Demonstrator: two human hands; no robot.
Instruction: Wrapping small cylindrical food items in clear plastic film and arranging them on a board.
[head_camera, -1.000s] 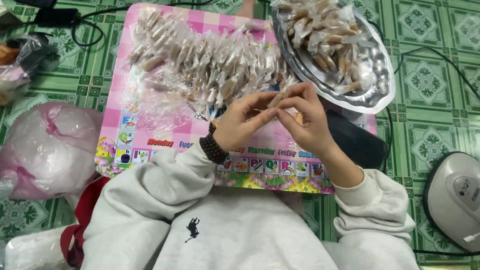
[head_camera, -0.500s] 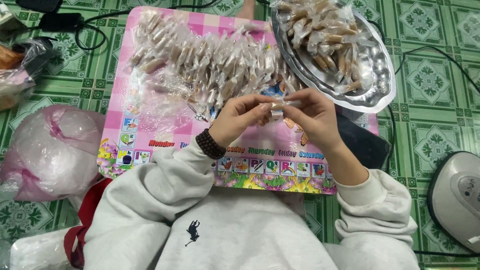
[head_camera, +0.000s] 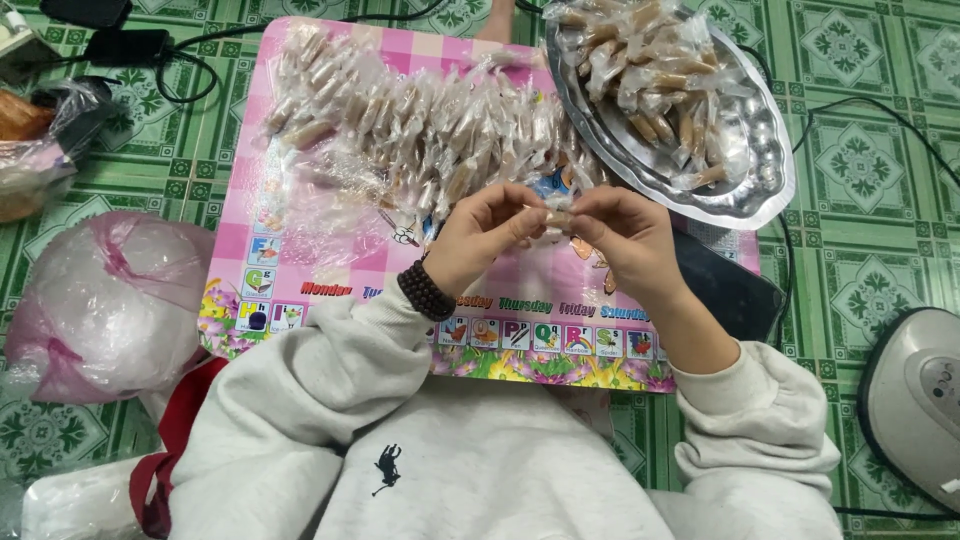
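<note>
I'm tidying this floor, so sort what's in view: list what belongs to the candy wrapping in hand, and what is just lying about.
In use:
- left hand and right hand, both pinching one wrapped candy
- rows of wrapped candies on the pink mat
- silver tray of candies

Lying about:
- pink plastic bag
- black adapter and cables
- grey appliance
- dark flat object under the tray

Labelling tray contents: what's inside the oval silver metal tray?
The oval silver metal tray holds a loose pile of tan stick candies in clear wrappers, heaped toward its upper left. Bare metal shows at lower right. Pieces beneath the pile are covered, so no count.
</note>
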